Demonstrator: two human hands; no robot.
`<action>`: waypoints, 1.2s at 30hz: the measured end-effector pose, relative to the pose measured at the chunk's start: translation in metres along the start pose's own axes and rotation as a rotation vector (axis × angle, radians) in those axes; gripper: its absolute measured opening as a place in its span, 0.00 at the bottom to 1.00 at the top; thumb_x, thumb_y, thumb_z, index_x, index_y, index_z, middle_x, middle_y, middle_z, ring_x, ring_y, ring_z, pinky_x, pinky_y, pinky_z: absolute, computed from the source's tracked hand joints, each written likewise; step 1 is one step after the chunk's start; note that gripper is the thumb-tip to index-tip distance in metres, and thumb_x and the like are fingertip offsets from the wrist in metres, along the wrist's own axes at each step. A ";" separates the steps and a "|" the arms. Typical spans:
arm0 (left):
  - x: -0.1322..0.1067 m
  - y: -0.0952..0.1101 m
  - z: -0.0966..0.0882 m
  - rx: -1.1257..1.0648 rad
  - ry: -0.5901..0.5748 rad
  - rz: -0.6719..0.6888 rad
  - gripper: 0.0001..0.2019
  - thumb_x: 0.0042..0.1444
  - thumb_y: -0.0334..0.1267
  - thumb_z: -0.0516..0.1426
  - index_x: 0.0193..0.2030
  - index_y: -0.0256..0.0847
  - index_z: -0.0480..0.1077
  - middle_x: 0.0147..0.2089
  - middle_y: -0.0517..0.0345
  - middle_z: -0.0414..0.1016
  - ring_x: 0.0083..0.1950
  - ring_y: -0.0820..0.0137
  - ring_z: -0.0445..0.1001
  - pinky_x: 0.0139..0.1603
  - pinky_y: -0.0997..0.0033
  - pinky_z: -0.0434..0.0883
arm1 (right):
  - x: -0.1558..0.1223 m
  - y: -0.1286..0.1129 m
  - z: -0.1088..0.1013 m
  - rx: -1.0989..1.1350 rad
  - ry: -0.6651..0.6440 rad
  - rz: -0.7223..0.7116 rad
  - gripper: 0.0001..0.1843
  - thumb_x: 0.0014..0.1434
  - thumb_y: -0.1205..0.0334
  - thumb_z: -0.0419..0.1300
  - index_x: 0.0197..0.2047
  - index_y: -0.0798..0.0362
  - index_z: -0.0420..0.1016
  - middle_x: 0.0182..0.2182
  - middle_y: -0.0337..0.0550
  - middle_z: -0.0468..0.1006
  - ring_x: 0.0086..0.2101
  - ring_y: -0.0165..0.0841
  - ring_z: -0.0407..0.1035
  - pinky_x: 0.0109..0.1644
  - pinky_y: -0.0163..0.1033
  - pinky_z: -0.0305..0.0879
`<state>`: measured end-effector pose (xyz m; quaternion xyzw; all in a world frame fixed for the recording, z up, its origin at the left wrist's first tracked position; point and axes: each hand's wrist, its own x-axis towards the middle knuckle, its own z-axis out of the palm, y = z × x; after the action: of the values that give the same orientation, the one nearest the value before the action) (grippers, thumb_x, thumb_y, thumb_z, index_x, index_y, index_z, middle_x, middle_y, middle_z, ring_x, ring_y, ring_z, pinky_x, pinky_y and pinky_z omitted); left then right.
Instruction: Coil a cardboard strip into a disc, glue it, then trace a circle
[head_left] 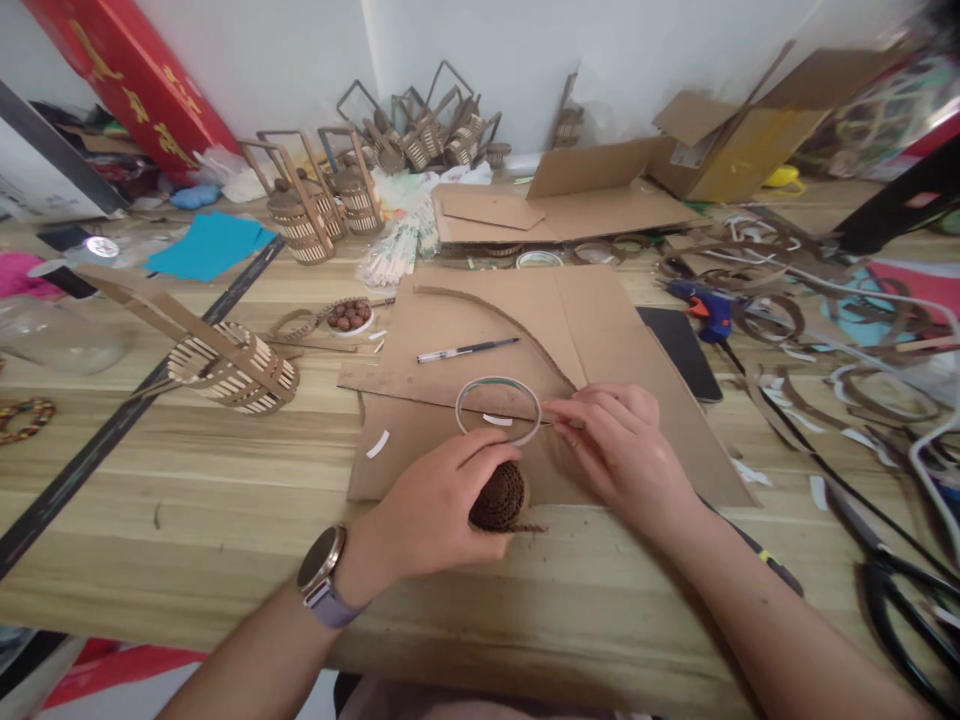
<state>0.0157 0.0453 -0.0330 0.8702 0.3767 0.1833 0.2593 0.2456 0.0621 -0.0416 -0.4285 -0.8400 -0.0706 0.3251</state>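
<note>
My left hand, with a watch on its wrist, is closed round a tight coil of brown corrugated cardboard strip. The coil's loose end sticks out to the right. Just beyond those fingers is a thin ring, like a nearly used-up tape roll. Beside the ring's right edge, my right hand is pinched shut; what lies between its fingertips is too small to make out. A curved cardboard strip runs across the cardboard sheet and meets the right hand. A pen lies on the sheet.
A small slatted basket stands at left, with more baskets behind. A dish of brown nuts or beads is near the sheet. A glue gun, black-handled scissors, a utility knife and strip loops lie at right.
</note>
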 end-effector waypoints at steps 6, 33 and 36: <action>0.001 -0.001 0.003 0.034 0.098 -0.069 0.29 0.45 0.31 0.62 0.57 0.37 0.65 0.62 0.44 0.68 0.62 0.57 0.69 0.64 0.56 0.67 | 0.000 -0.003 -0.004 0.005 0.006 0.062 0.08 0.65 0.67 0.55 0.44 0.49 0.74 0.33 0.42 0.78 0.39 0.40 0.69 0.47 0.48 0.58; -0.002 0.004 0.012 0.083 0.059 -0.034 0.29 0.46 0.31 0.62 0.58 0.40 0.64 0.62 0.45 0.68 0.61 0.53 0.69 0.62 0.51 0.69 | 0.001 -0.017 0.006 -0.220 0.039 0.050 0.06 0.63 0.65 0.59 0.33 0.50 0.74 0.32 0.43 0.75 0.36 0.38 0.64 0.44 0.47 0.52; -0.002 0.008 0.010 0.043 0.058 -0.031 0.29 0.46 0.32 0.63 0.58 0.39 0.65 0.62 0.44 0.68 0.61 0.53 0.69 0.62 0.53 0.69 | 0.000 -0.013 0.006 -0.083 0.005 0.127 0.05 0.62 0.66 0.58 0.34 0.50 0.73 0.32 0.42 0.74 0.36 0.38 0.65 0.43 0.46 0.54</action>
<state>0.0237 0.0363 -0.0364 0.8640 0.4012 0.1964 0.2325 0.2330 0.0558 -0.0441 -0.4937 -0.8068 -0.0856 0.3131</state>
